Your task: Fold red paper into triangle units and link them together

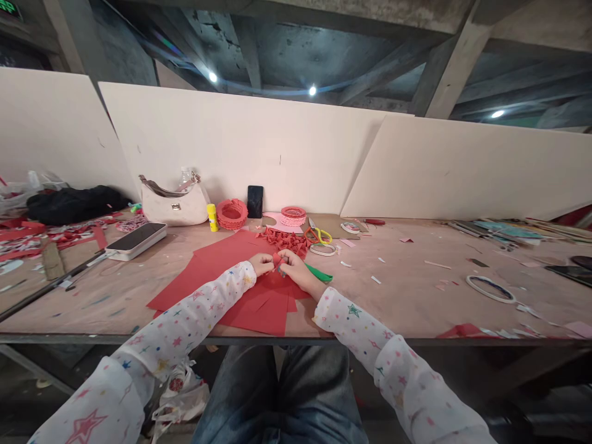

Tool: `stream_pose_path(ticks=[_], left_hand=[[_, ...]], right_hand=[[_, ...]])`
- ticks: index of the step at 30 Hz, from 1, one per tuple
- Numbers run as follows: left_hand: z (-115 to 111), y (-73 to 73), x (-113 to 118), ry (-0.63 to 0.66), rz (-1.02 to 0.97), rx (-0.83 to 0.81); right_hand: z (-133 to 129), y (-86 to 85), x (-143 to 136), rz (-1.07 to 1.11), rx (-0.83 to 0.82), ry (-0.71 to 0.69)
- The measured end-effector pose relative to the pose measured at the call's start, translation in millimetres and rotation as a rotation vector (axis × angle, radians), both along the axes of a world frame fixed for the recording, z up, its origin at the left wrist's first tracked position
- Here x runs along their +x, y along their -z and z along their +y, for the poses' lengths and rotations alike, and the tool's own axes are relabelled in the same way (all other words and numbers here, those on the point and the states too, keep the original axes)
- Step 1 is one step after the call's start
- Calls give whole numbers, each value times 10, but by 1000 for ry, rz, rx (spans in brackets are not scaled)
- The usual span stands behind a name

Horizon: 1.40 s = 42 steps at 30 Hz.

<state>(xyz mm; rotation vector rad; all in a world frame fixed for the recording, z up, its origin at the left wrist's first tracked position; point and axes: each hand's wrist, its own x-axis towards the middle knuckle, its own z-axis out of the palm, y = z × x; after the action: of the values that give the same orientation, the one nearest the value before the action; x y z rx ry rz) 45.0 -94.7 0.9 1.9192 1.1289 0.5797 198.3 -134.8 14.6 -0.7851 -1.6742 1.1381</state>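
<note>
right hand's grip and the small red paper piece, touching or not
Touching. The head view shows the right hand's grip with thumb and fingertips against the small red paper piece, no gap between.

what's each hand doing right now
Left hand: closed, pinching a small red piece.
Right hand: closed, fingers on the same red piece.

Far left of the hands lay a crumpled black cloth; closer in were a cream curved handbag and a white dark-topped rectangular device. Beyond the hands, a black rectangular smartphone stood upright before flat off-white panels.
</note>
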Motion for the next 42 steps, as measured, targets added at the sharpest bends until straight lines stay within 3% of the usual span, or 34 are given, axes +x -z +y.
stream_pose_path(ticks=[14, 21, 26, 31, 42], left_hand=[[115, 69, -31, -113, -157, -176], [62, 1, 0, -131, -212, -245], [84, -13, -6, -115, -229, -260], [89, -3, -27, -88, -274, -186], [30, 8, -17, 1, -369, 69]], right_hand=[[135, 61, 138, 40, -28, 78], [15, -45, 97, -33, 65, 12], [38, -33, 94, -73, 80, 39], [93, 21, 119, -77, 65, 79], [103, 43, 124, -80, 45, 28]])
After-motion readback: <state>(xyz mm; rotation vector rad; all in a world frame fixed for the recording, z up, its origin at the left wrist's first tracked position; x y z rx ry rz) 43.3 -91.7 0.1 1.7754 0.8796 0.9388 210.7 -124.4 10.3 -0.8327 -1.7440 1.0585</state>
